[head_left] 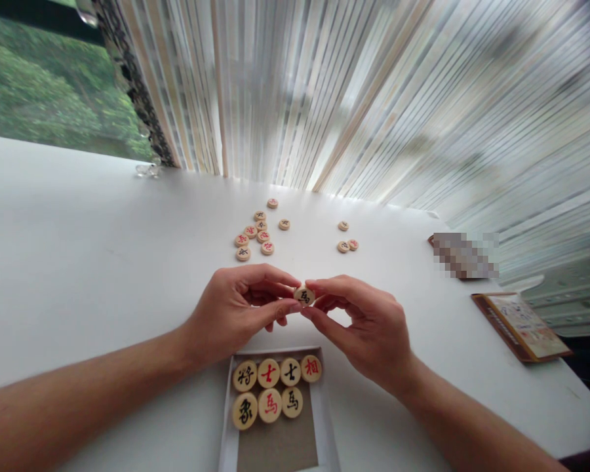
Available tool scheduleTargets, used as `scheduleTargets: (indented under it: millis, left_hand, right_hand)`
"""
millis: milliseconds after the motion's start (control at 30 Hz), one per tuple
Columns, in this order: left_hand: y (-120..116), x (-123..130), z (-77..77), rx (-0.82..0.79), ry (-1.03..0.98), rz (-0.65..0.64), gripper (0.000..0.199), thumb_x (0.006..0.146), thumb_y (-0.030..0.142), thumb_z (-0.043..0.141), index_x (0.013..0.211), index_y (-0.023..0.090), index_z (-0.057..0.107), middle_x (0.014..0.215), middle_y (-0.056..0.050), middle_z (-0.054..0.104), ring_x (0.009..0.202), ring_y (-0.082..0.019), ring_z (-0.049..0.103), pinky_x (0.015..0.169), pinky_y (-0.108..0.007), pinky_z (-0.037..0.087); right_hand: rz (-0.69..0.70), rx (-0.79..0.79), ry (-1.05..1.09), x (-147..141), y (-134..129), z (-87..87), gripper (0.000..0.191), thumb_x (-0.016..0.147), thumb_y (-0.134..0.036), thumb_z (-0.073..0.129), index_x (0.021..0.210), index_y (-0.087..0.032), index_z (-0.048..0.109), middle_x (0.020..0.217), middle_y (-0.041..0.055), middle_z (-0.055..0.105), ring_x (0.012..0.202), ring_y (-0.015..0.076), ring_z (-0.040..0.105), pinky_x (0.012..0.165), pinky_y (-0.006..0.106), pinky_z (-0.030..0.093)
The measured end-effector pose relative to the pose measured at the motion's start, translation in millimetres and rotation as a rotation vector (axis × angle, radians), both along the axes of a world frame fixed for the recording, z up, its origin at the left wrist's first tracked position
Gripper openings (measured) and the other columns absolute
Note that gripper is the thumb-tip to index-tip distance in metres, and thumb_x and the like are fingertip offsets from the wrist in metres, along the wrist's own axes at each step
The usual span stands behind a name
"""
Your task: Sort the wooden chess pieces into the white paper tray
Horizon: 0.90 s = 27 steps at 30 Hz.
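On the left of the white tabletop (78, 262), the left hand (226, 311) pinches the left edge of the held disc between thumb and fingers; this grip bears on a narrow rim, so uneven pressure could make the piece spin or spring free. Beyond it, a group of loose discs (250, 231) lies with several members touching; a careless reach could scatter them. Nearer, a shallow open box (328, 419) contains seven seated discs (269, 372), four in the far row and three in the near row. Bare floor remains right of the near row, and a knock against the wall could let pieces slide into it. Just beyond the far wall, the held disc (304, 296), marked with a black character, is raised with its face tilted toward the viewer; dropped, it could strike that wall or roll away. Farther off, three stray discs (343, 246) rest apart from the larger group. The right hand (368, 318) pinches the opposite edge; if the two hands release unevenly, the disc could tip. At far right lies a brown-edged packet (521, 326), well apart from the hands.
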<state>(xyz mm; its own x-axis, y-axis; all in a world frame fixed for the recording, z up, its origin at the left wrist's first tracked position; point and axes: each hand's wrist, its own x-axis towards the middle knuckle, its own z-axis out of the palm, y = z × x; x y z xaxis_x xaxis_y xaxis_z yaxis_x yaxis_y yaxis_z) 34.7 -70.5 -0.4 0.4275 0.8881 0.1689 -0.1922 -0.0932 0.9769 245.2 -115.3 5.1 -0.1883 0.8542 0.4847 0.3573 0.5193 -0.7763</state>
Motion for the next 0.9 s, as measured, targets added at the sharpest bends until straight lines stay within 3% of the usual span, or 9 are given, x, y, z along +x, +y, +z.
scheduleTargets:
  millis: [100,300,467,700,900]
  left_hand:
    - [0,0,-0.2,0.011,0.001,-0.009,0.020,0.081,0.012,0.088,0.100,0.013,0.081,0.077,-0.002,0.082,0.057,-0.009,0.073,0.055,-0.014,0.063]
    - [2,-1,0.3,0.014,0.007,-0.031,0.020,0.083,0.013,0.087,0.103,0.012,0.082,0.077,-0.003,0.082,0.058,-0.009,0.072,0.056,-0.015,0.062]
    - [3,-2,-0.9,0.066,0.043,-0.053,0.013,0.087,0.016,0.084,0.100,0.013,0.084,0.081,-0.004,0.082,0.061,-0.009,0.072,0.057,-0.015,0.060]
    - [2,-4,-6.7,0.195,0.111,-0.086,0.032,0.084,0.018,0.087,0.116,0.016,0.082,0.086,-0.004,0.080,0.074,-0.014,0.075,0.069,-0.023,0.063]
    - [2,-5,-5.3,0.431,0.209,-0.085,0.024,0.090,0.017,0.083,0.114,0.015,0.083,0.082,-0.002,0.076,0.070,-0.011,0.069,0.066,-0.020,0.058]
  right_hand:
    - [0.007,-0.014,0.029,0,2,-1.5,0.027,0.091,-0.013,0.082,0.116,-0.021,0.079,0.097,0.0052,0.081,0.077,0.0148,0.076,0.071,0.027,0.066]
    - [0.060,-0.221,0.184,0,4,-1.5,0.025,0.090,-0.016,0.084,0.115,-0.022,0.083,0.097,0.0044,0.083,0.081,0.0144,0.079,0.075,0.023,0.066]
    - [0.125,-0.402,0.268,-3,4,4.4,0.012,0.096,-0.030,0.081,0.101,-0.021,0.086,0.078,0.0020,0.079,0.066,0.0105,0.073,0.063,0.018,0.060]
    - [0.252,-0.683,0.412,-6,5,9.9,0.039,0.097,-0.050,0.077,0.080,-0.015,0.080,0.064,0.0026,0.072,0.057,0.0109,0.068,0.058,0.020,0.058]
    - [0.218,-0.813,0.437,-8,2,8.8,0.035,0.076,-0.041,0.098,0.081,-0.015,0.075,0.064,-0.0005,0.071,0.054,0.0103,0.066,0.053,0.019,0.054]
